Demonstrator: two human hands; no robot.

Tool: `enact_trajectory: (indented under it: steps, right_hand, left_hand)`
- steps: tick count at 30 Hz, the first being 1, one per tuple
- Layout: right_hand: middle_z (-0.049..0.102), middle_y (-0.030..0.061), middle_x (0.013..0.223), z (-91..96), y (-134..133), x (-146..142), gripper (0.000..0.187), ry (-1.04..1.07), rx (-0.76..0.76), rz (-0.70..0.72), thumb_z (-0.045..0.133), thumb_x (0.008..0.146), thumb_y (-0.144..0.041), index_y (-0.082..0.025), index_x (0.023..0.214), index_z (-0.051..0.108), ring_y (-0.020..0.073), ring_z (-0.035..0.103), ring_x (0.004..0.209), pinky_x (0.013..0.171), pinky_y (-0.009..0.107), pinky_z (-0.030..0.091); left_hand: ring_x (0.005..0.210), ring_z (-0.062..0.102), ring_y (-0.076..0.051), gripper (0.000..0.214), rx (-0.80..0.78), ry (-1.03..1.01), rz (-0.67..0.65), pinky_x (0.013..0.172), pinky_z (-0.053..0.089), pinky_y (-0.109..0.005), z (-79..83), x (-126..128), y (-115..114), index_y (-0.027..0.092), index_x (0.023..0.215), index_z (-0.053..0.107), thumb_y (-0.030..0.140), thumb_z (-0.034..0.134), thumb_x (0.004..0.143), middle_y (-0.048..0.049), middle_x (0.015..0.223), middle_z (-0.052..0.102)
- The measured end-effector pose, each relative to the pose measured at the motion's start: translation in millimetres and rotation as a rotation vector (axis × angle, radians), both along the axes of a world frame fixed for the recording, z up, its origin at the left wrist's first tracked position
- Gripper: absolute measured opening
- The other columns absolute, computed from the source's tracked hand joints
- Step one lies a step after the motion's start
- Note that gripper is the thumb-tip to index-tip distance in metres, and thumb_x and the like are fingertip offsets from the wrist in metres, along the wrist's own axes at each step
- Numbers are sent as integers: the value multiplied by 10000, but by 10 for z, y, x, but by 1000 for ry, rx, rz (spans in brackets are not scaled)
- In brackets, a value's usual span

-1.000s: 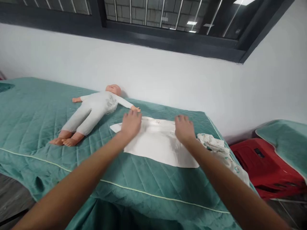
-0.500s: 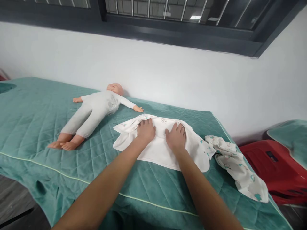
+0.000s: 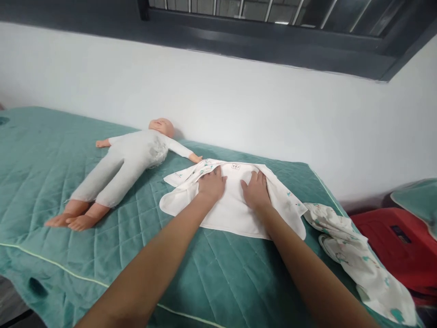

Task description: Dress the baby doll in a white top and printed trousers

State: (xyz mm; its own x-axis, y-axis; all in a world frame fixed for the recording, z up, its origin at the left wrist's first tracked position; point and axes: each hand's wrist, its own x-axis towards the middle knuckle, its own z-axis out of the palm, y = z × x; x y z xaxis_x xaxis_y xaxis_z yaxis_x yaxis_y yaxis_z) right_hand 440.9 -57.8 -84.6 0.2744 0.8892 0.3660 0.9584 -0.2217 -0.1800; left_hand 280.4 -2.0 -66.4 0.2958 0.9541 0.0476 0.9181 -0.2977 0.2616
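Both hands on the white shirt (image 3: 235, 218), palms down. Left hand (image 3: 212, 184): fingers loosely extended, thumb spread clear toward the right hand (image 3: 256, 187); fingertips tucked up to the edge of the folded left front flap. Right hand: same posture, fingers at the inner edge of the right flap, thumb apart. Grip in each case was slack and unclosed, with nothing visibly pinched; hands pressed on the cloth rather than holding it.

Shirt lay directly beneath the two hands, opened out, on the green quilted cover (image 3: 211, 273). Small coloured prints showed on the turned flaps.

Writing: a small neck label (image 3: 236, 167), beyond and between the hands, appeared to carry dark marks, too small to read.

Left of the left hand: a doll (image 3: 138, 148) in a white suit, on its back, one arm stretched toward the shirt. Right of the right hand, just beyond the shirt's tip: printed clothes (image 3: 372, 269), crumpled, along the cover's edge. Farther right, lower than the cover: a red plastic item (image 3: 385, 241). Beyond both hands: white wall (image 3: 273, 109).
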Motion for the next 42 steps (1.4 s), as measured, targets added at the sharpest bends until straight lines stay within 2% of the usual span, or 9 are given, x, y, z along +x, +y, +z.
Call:
enact_trajectory:
  steps: [5, 9, 13, 22, 26, 30, 33, 36, 42]
  right_hand:
    - [364, 320, 1514, -9, 104, 56, 660, -67, -11, 27, 355, 985, -388, 61, 1468, 329, 408, 312, 1434, 1177, 523, 245]
    - [343, 312, 1539, 2, 102, 74, 693, 43, -94, -1, 335, 996, -423, 58, 1494, 304, 396, 298, 1452, 1184, 505, 246]
    - [336, 278, 1561, 13, 35, 61, 687, 127, -124, -18, 330, 998, -444, 18, 1505, 305, 367, 297, 1461, 1180, 489, 261]
    - [457, 236, 1490, 45, -241, -55, 626, 75, -99, -83, 342, 994, -440, -66, 1494, 370, 361, 433, 1356, 1088, 474, 368]
    - [482, 240, 1466, 58, -324, -107, 612, 54, -106, -116, 355, 992, -433, -74, 1487, 388, 382, 441, 1337, 1086, 523, 340]
    - [509, 250, 1441, 52, -363, -134, 587, 14, -103, -90, 365, 993, -380, -37, 1467, 408, 371, 451, 1334, 1105, 506, 328]
    - [421, 226, 1537, 36, -297, -120, 542, -38, -108, 48, 338, 992, -268, -20, 1469, 404, 318, 369, 1428, 1172, 444, 269]
    - [340, 185, 1602, 30, -132, -73, 528, -65, -187, 189, 304, 990, -204, -28, 1478, 404, 266, 282, 1494, 1213, 401, 211]
    - [364, 252, 1569, 50, 159, -47, 554, -63, -230, 142, 323, 1010, -298, 18, 1456, 412, 314, 341, 1465, 1178, 425, 280]
  left_hand:
    - [1297, 527, -378, 589, 44, -9, 44, 1027, 447, -520, 9, 24, 90, 169, 1498, 328, 480, 284, 1000, -206, 1432, 540]
    - [1334, 497, -369, 551, 82, 8, 16, 1060, 427, -521, 40, 42, 145, 152, 1448, 386, 462, 280, 1006, -205, 1444, 531]
    - [1339, 497, -366, 562, 58, 10, 5, 1069, 421, -528, -11, 53, 173, 171, 1468, 365, 474, 241, 1012, -189, 1464, 519]
    - [1448, 366, -353, 558, 173, 6, 3, 1149, 317, -547, -85, -17, 9, 156, 1457, 416, 456, 254, 1016, -201, 1531, 444]
    - [1456, 349, -354, 534, 204, 29, 7, 1179, 256, -553, -72, -37, -47, 152, 1395, 491, 454, 271, 1013, -201, 1515, 463]
    - [1447, 366, -364, 554, 148, 39, -12, 1164, 283, -539, -69, -50, -57, 125, 1409, 469, 454, 264, 1013, -224, 1505, 466]
    - [1424, 402, -367, 561, 113, 35, -28, 1131, 334, -533, -66, -34, -13, 122, 1420, 441, 458, 251, 1013, -228, 1493, 478]
    - [1379, 456, -366, 526, 121, 23, -56, 1109, 363, -526, -51, 3, 72, 117, 1356, 488, 439, 253, 1013, -213, 1405, 561]
    - [1368, 470, -353, 483, 88, -10, -60, 1102, 378, -521, -14, 55, 192, 143, 1320, 504, 420, 253, 1015, -181, 1404, 559]
